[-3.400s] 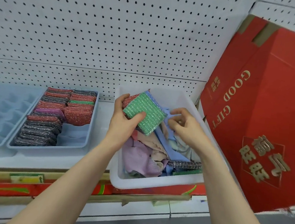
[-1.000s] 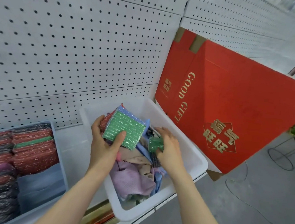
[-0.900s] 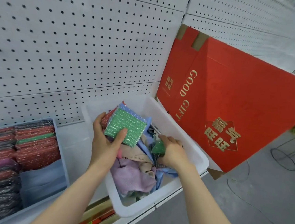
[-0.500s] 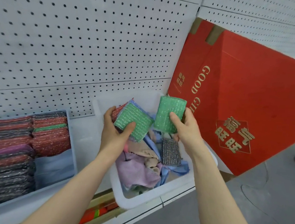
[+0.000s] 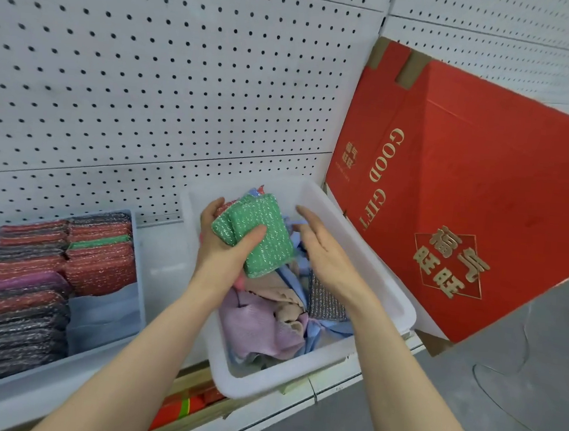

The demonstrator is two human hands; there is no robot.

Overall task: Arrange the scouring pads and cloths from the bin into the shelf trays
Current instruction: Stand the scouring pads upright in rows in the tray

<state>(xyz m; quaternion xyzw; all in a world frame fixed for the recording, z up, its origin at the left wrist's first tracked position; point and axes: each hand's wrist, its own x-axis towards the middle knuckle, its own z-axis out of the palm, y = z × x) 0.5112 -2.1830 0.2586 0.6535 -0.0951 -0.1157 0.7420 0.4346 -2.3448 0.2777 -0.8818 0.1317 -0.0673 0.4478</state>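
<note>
Fingers [image 5: 209, 210] and thumb of your left hand [image 5: 225, 248] are clamped round a small stack of scouring pads [image 5: 260, 237], green ones on top with red and blue edges peeping out behind, held just above the far end of the white bin [image 5: 369, 257]. Your right hand [image 5: 321, 249] holds nothing: its fingers are straight and relaxed, hovering just beside the stack over the bin. You look to be in the gathering step, collecting pads into one hand before carrying them across. More is left in the bin: a silver-grey pad [image 5: 323, 301] lies against the right wall, among pink [image 5: 259, 330], beige and blue cloths. Your next move, as I judge it, is either to pick up that silver-grey pad with the free hand or to take the stack left to the shelf tray [image 5: 133, 271], where rows of red, dark and purple pads stand on edge and one compartment [image 5: 102, 313] at the near right shows no pads. Keep the stack squeezed so that the hidden pads at the back do not slip. On the red carton [image 5: 487, 164] leaning to the right you can read "GOOD GIFT" in gold, along with gold Chinese characters.
</note>
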